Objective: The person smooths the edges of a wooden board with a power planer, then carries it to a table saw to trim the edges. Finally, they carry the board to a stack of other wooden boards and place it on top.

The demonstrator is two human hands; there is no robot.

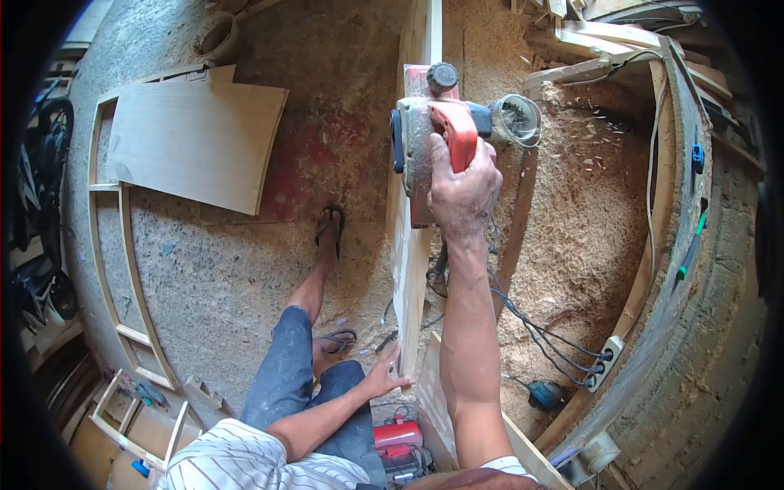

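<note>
My right hand is wrapped round the red handle of an electric planer, dusted with sawdust. The planer sits on the narrow upper edge of a wooden panel standing on its side. A pale round outlet pipe sticks out from the planer's right side, with shavings inside. At the panel's near end, my left hand grips it, thumb over the edge and fingers along the left face. The planer's sole against the wood is hidden.
Wood shavings cover the floor at right. Cables run to a white power strip beside a green-handled screwdriver. A light plywood sheet lies on a wooden frame at left. A red machine stands near my legs.
</note>
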